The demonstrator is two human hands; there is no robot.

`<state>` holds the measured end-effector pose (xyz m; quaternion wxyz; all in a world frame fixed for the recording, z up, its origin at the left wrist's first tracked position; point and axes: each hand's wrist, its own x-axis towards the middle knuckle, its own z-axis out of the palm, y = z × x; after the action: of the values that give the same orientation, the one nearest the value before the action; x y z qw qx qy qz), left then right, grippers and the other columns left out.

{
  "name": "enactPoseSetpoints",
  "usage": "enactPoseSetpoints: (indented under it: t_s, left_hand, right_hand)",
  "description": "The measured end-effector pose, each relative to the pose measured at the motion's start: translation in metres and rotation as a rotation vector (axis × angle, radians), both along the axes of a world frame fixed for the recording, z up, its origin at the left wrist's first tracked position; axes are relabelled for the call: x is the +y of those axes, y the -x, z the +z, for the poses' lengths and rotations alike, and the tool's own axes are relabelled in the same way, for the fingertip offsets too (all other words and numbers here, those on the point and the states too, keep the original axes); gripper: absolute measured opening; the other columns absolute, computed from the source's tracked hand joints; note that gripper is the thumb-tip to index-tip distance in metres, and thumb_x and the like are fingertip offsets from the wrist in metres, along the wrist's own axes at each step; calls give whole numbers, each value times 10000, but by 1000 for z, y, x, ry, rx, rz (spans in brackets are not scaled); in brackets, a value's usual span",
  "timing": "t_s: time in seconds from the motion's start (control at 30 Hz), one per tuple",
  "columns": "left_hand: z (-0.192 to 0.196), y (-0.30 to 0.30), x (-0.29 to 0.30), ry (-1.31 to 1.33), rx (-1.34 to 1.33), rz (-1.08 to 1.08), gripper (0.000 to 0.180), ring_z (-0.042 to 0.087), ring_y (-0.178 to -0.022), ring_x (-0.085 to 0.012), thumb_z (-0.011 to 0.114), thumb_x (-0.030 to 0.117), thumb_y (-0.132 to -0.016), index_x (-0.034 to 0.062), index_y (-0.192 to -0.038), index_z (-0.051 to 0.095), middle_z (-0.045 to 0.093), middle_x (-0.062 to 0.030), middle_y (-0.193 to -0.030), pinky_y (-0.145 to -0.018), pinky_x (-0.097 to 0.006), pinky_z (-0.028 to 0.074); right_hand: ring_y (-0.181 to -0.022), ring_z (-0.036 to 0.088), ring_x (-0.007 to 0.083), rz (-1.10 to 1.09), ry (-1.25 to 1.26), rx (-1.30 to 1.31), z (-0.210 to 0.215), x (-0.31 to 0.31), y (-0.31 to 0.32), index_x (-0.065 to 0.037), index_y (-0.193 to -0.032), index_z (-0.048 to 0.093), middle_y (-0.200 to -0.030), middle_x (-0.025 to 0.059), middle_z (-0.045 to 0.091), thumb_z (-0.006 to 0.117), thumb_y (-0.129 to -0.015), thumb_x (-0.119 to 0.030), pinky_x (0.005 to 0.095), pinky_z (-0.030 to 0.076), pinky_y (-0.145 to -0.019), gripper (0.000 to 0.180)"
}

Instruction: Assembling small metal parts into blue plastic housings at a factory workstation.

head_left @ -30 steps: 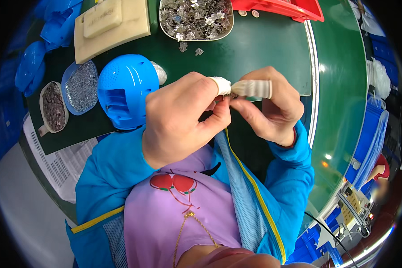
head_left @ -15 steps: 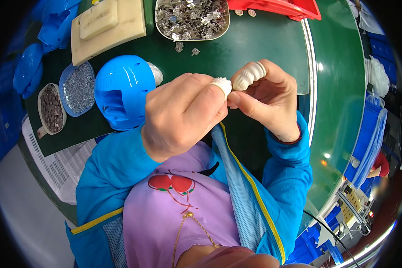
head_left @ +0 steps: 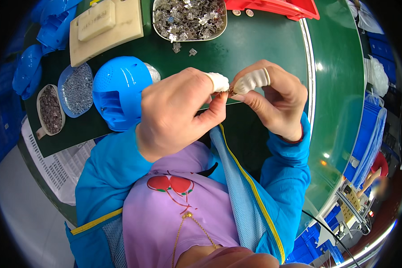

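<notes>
Over the near part of the green bench, my left hand (head_left: 174, 109) and my right hand (head_left: 279, 98) meet fingertip to fingertip. Each pinches thumb against index finger, and white rubber finger cots cover both index fingers. A tiny brownish metal part (head_left: 231, 92) shows between the tips; its exact shape is too small to make out. Left of my left hand stands a blue plastic housing (head_left: 120, 87) with a speckled dome and a square recess. A clear plastic bag (head_left: 153, 73) peeks out behind it.
A dish (head_left: 193, 41) heaped with small metal clips stands ahead, two clips loose below it. Further right is a red tray (head_left: 295, 17). At left are a beige block (head_left: 100, 35), a blue dish (head_left: 76, 115) of screws, and a white dish (head_left: 64, 105) of dark parts.
Both hands have turned slightly at the wrist. The left thumb has come down into view below its index finger, and the right hand has shifted a little right. The tiny part now shows between them.
</notes>
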<state>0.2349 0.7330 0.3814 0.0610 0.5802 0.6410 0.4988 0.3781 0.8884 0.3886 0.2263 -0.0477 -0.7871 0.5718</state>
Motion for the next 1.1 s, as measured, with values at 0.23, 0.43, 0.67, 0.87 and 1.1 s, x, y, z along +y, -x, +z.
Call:
enactPoseSetpoints:
  t_s: [0.23, 0.43, 0.67, 0.87, 1.1]
  left_hand:
    - [25, 14, 0, 517, -1263, -259, 132, 604, -593, -84, 626, -41, -824, -9, -953, 627, 642, -52, -770, -526, -222, 492]
    - [-1, 15, -15, 510, -1989, -668, 164, 595, -545, -127, 545, 123, -917, 10, -990, 638, 649, -94, -766, -492, -234, 477]
    - [3, 1, -12, 409, -1620, -296, 302, 676, -897, -152, 603, 93, -969, 21, -1262, 621, 680, -106, -1079, -775, -266, 590]
    - [-35, -8, -11, 318, -1740, -167, 319, 664, -903, -114, 589, 103, -984, 16, -1291, 597, 672, -94, -1081, -788, -251, 579]
    - [-73, -33, 14, 307, -1565, 87, 193, 700, -843, -194, 564, 95, -1001, -19, -1156, 575, 672, -151, -1027, -760, -278, 595]
  right_hand:
    - [-825, 682, 302, 73, -911, 387, 0, 5, -4, 24, -908, 660, -998, 204, 678, 703, -700, -38, 361, 592, -655, 220]
    - [-896, 685, 338, -280, -1104, 341, -1, 18, -14, 28, -1053, 638, -1064, 203, 651, 728, -686, 23, 376, 604, -686, 378]
    - [-779, 700, 251, -518, -417, 269, -40, 43, 11, 30, -914, 672, -888, 161, 699, 690, -785, 162, 302, 568, -694, 185]
    - [-822, 693, 282, -288, -754, -8, -64, 39, 13, -12, -963, 674, -935, 110, 685, 693, -769, 86, 340, 571, -708, 217]
    - [-913, 684, 309, -221, -935, -79, -85, 33, 13, -26, -1010, 661, -1072, 131, 687, 709, -769, 50, 381, 560, -758, 257]
